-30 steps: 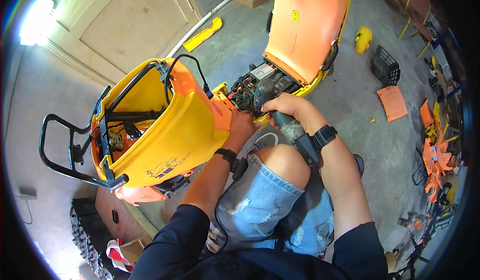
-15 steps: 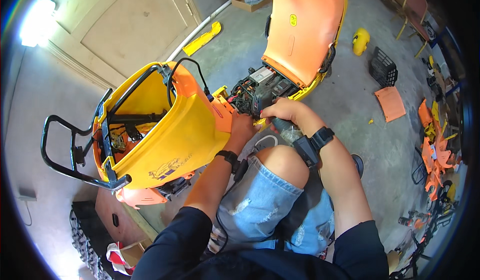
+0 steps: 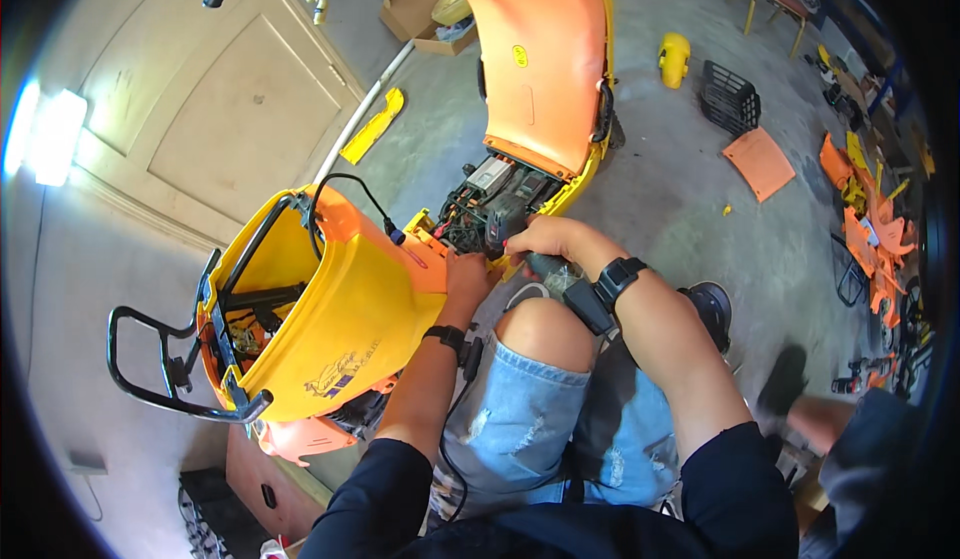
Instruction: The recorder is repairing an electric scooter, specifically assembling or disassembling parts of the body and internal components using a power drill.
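A yellow and orange scooter body (image 3: 380,309) stands before me, its middle section uncovered to show wiring and electrical parts (image 3: 480,194). My right hand (image 3: 550,237) is wrapped round a dark cordless drill (image 3: 507,224), whose front end reaches toward the lower edge of that section. Beside the drill's front, my left hand (image 3: 470,277) is closed at the scooter's yellow edge. Its fingertips are partly hidden, so what they grip does not show. Both my wrists wear dark straps.
An orange seat-side panel (image 3: 540,69) rises at the back. On the floor lie a yellow strip (image 3: 373,127), a yellow part (image 3: 674,60), a black basket (image 3: 730,97) and an orange panel (image 3: 759,164). Loose parts (image 3: 868,229) are heaped at right. Another person's leg (image 3: 815,421) shows at lower right.
The whole view has shifted, with the scooter now lower and further left. Another person's leg has come into view at lower right. My hands stay at the same spot on the scooter.
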